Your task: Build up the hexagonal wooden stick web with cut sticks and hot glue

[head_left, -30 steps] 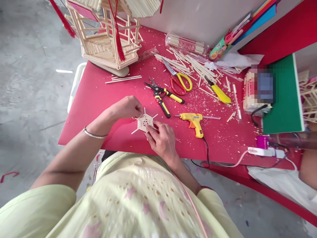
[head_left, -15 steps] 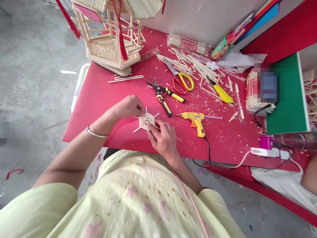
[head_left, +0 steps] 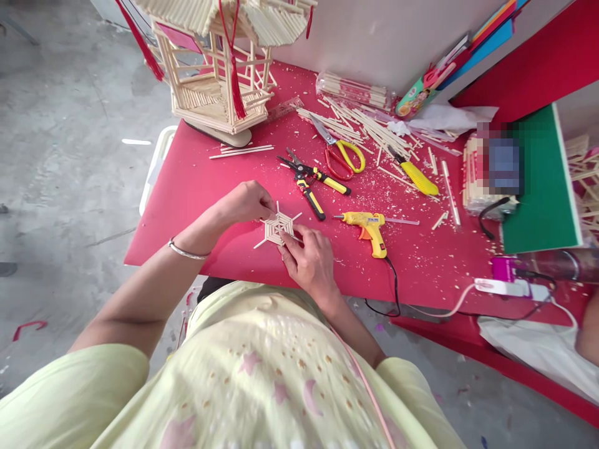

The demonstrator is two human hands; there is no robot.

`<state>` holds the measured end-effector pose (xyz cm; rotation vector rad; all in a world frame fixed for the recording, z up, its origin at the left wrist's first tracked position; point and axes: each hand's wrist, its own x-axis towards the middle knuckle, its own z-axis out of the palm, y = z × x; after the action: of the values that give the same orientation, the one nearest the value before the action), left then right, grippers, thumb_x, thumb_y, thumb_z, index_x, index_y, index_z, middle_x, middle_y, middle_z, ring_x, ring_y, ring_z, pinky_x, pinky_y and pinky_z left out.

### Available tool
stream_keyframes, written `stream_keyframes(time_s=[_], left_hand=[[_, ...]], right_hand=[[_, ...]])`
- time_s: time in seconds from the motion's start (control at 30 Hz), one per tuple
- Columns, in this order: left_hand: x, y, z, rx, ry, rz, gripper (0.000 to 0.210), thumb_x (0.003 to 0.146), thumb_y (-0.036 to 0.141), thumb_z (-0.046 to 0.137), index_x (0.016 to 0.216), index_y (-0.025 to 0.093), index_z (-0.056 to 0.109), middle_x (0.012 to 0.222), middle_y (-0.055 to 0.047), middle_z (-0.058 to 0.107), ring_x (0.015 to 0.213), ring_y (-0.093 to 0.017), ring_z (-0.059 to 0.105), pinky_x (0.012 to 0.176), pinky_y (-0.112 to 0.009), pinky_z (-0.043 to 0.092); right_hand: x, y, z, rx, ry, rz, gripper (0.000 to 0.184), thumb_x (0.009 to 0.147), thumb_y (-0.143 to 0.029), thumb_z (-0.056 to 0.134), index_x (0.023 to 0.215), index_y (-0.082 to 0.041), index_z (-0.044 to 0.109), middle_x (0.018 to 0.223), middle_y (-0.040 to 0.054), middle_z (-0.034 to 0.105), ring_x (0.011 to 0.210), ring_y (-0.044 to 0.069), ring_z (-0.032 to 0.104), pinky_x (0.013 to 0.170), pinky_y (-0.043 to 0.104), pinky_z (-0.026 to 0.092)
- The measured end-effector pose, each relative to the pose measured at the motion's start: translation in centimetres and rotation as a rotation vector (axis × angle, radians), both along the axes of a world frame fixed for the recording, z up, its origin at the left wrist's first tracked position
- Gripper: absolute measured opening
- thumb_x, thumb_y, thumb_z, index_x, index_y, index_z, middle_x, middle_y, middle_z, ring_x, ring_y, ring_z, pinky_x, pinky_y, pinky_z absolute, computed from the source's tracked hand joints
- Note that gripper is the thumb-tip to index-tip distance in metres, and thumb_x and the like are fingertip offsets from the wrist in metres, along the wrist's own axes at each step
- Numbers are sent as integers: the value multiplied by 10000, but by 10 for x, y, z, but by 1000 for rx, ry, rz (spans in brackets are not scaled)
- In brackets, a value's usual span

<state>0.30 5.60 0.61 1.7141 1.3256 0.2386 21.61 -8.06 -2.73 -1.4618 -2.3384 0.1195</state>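
Observation:
A small hexagonal web of pale wooden sticks (head_left: pixel 277 228), with spokes poking out past its rim, lies near the front edge of the red table. My left hand (head_left: pixel 255 201) pinches at its upper left side; what sits between those fingertips is too small to make out. On the right side, my right hand (head_left: pixel 309 257) grips the web, thumb and fingers closed over its edge. A yellow hot glue gun (head_left: pixel 367 229) rests to the right of my right hand, a glue stick in its back. Wire strippers (head_left: pixel 312 182) with yellow-black handles lie beyond the web.
A stick-built pavilion (head_left: pixel 219 93) with red tassels stands at the back left. Scissors (head_left: pixel 339 149), a yellow utility knife (head_left: pixel 418 176) and scattered loose sticks (head_left: pixel 369 128) lie further back. A power strip (head_left: pixel 510 288) with cables sits at the right edge; part of another person's arm (head_left: pixel 588 330) shows there.
The view has shifted slightly. Both hands keep their places at the stick web, with no clear movement of their fingers.

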Motion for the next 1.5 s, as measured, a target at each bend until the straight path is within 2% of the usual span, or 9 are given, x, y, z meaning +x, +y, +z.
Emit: stream_keyframes(time_s=[0.13,0.3,0.4,0.53,0.67,0.77,0.93,1.17,1.5], left_hand=[[-14,-11,-4,105,-120,29,212,727,311,718,848,181,834,767,-38,784,714,-188,704,694,-274,535],[-33,-34,-11,366,-149,16,229,819,400,729,869,201,830,904,-68,786,794,-194,699,799,-305,545],[-37,-41,-18,420,-160,12,244,852,418,716,885,206,832,945,-78,775,802,-192,698,804,-310,541],[-31,-40,-24,417,-146,35,251,878,403,667,871,213,831,948,-67,770,819,-187,699,813,-304,533],[-22,-35,-21,347,-26,112,234,825,389,675,812,205,820,853,-37,751,723,-161,653,706,-280,492],[-20,-31,-17,281,-19,80,248,796,408,684,791,198,815,801,-24,738,685,-148,624,680,-270,474],[-22,-28,-10,232,-32,50,288,797,429,671,818,182,819,839,-22,748,727,-147,639,715,-253,480],[-13,-21,-5,173,116,46,301,760,454,686,779,178,804,744,-10,721,679,-146,613,631,-241,436],[-5,-26,-10,168,263,143,261,752,446,693,780,199,773,842,-18,769,721,-164,629,606,-248,407]], right_hand=[[0,0,0,-5,9,-4,367,1056,-414,549,1372,-282,681,1376,123,617,1130,272,562,936,432,461],[0,-1,1,-6,23,-11,357,1057,-413,547,1357,-283,691,1349,119,624,1128,271,559,932,430,461],[0,0,2,-3,25,-10,357,1058,-412,542,1351,-276,696,1340,117,629,1120,270,562,927,430,462],[0,0,2,-5,17,-12,368,1057,-413,545,1373,-283,681,1351,112,626,1121,271,563,933,434,461],[0,0,2,-13,14,-8,366,1056,-411,548,1373,-286,682,1331,111,634,1141,270,556,951,432,460],[0,0,1,-18,14,-6,363,1057,-416,547,1365,-284,687,1321,110,639,1145,269,552,953,429,459],[1,0,1,-29,11,-10,376,1060,-417,542,1390,-294,671,1320,110,637,1141,270,550,948,432,457],[1,0,2,-28,9,-7,381,1059,-416,540,1399,-300,666,1304,115,632,1126,269,545,931,426,456],[2,0,-2,-4,7,1,390,1059,-417,542,1410,-291,655,1306,121,636,1122,270,544,903,419,449]])
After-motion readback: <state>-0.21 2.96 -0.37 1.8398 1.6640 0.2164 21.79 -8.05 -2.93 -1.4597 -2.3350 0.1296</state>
